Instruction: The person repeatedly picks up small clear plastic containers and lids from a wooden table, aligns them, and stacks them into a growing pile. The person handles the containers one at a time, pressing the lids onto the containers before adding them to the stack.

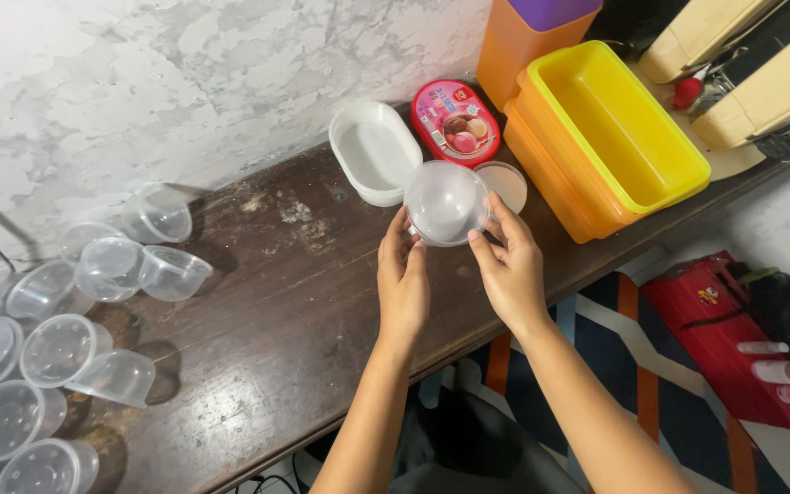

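A dark wooden bench [276, 302] runs along a mottled white wall [139, 82], its surface worn and stained.

At the right end a yellow tub [678, 174] sits nested in orange tubs [550, 178] of the same shape. Behind them stands an orange bin [509, 46] with a purple top [550, 11].

A white oval tub [372, 151] lies open side up near the wall. Just beside it lies a red oval lid [454, 119] with a picture of pink scoops on it.

A loose group of clear cups [112, 265] occupies the left end. Some stand upright, others lie tipped on their sides. Several touch or overlap.

Both hands meet above the middle of the bench, close to the white tub. Between them is a clear round container [445, 203], raised off the surface and tilted toward the camera.

The left hand [402, 279] grips the container's lower left edge. The thumb and fingertips are closed lightly on the rim, the remaining fingers extended alongside.

The right hand [509, 265] holds the right edge. The thumb presses the near rim and the fingers wrap behind the far side. The grip is closed on the container, not clenched.

A small round clear lid [509, 183] lies flat on the bench behind the right hand's fingers, next to the orange tubs. Whether it touches the held container cannot be determined.

On the floor to the right lies a red bag [715, 320] on a patterned rug [633, 320].
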